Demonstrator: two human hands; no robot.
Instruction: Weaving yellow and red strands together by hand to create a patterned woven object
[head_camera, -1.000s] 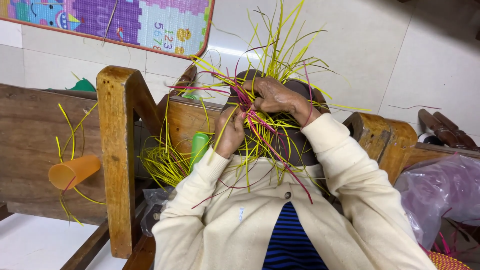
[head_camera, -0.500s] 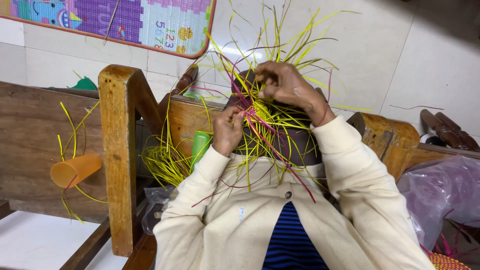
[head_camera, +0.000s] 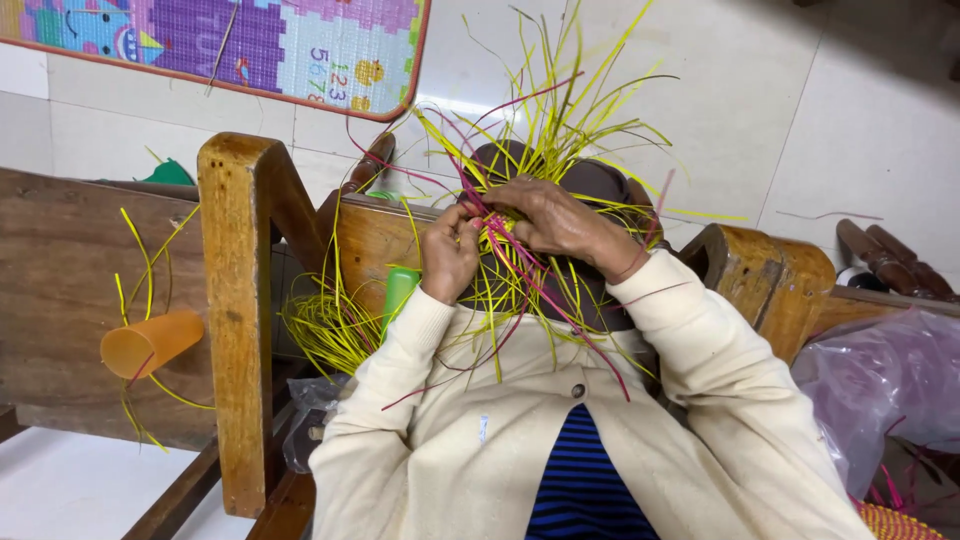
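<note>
Seen from above in a tiled room: a heavy wooden bench (head_camera: 70, 300), a second wooden seat (head_camera: 770, 275) at right, one bright play mat (head_camera: 250, 45) on the floor beyond. Between the two, on the lap, a half-woven piece in thin strips (head_camera: 545, 150), mostly yellow-green with a few magenta, wrapped over a dark rounded form (head_camera: 590, 185) apparently serving as a mould. Loose strip ends fanned up and outward, probably left long for working in later.

Two hands, both on the weave. Left hand (head_camera: 450, 255) closed in a fist-like grip on a gathered bunch of strips, seemingly to keep it taut. Right hand (head_camera: 560, 220) laid flat over the crown of the form, fingers bent and pressing crossed strips down, thumb hidden. Cream sleeves drawn close, elbows tucked.

One purple plastic bag (head_camera: 880, 390) at right. One orange cup (head_camera: 150, 342) lying on its side against the bench, a few yellow strips through it. One green tube-shaped thing (head_camera: 398, 290) below the left wrist, partly hidden. One loose coil of spare yellow strips (head_camera: 325, 335) hung at the bench post, within reach. Strips too many and too tangled to count.
</note>
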